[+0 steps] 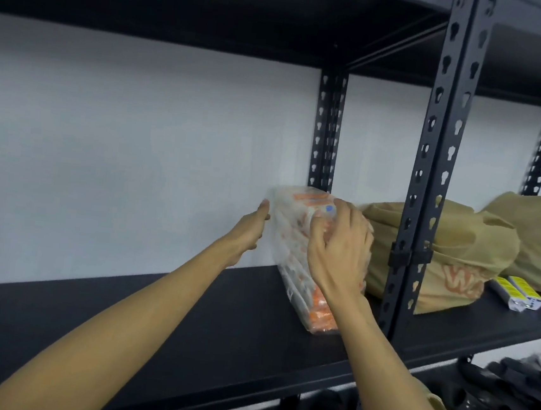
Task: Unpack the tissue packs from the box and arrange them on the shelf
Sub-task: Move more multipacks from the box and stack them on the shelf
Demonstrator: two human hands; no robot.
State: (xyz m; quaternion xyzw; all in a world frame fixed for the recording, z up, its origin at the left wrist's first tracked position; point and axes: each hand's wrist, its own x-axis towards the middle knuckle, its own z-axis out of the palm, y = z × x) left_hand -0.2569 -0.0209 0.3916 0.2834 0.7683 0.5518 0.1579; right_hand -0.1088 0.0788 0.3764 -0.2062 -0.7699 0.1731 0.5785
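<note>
The step in hand is placement: the clear-wrapped, orange-printed tissue pack [295, 240] stands on edge on the black metal shelf board [151, 325], at the right end of its bay, just beside the dark perforated upright [426, 186]. The left hand [250, 227] lies with straight fingers flat against the pack's left face, while the right hand [341, 244] curls over its top right side, gripping the wrapper. In my judgement the next move calls for squaring the pack against the white wall, releasing both hands, and returning to the box, which is out of view.
</note>
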